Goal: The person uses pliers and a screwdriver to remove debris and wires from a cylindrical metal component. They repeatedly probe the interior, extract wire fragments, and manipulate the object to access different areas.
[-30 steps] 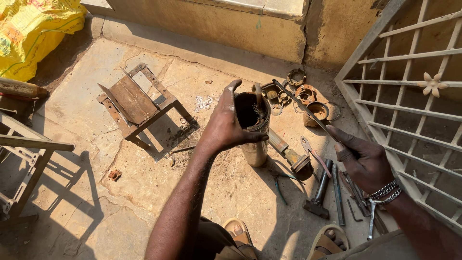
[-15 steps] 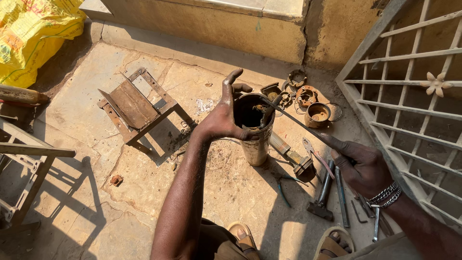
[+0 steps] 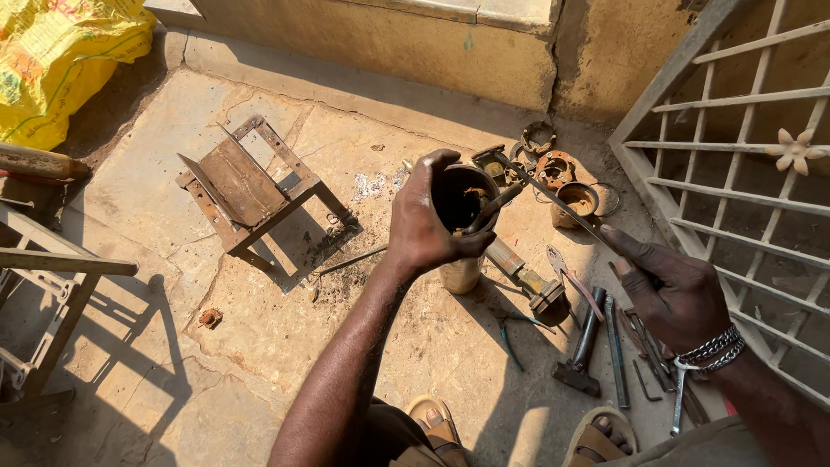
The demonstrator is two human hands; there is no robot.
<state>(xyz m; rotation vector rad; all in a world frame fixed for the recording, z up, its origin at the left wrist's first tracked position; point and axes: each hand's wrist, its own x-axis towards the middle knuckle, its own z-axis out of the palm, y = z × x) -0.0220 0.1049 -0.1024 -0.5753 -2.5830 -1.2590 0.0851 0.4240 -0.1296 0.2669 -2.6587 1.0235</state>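
My left hand [image 3: 424,220] grips the rim of an upright, rusty metal cylinder [image 3: 462,227] that stands on the stone floor. My right hand [image 3: 670,290] holds a long thin metal rod [image 3: 553,201] by its near end. The rod slants up to the left and its far end lies across the cylinder's open top. Something dark and metallic sits inside the cylinder's mouth. A metal bracelet circles my right wrist.
Round rusty metal parts [image 3: 558,173] lie behind the cylinder. A hammer [image 3: 581,346], pliers and several hand tools lie at the right. A rusty metal stool [image 3: 246,190] stands at the left, a white grille [image 3: 752,164] at the right, a yellow sack [image 3: 60,60] at the top left.
My left hand has shifted its grip on the cylinder's rim. The rod in my right hand has swung so that its tip now reaches over the cylinder's mouth.
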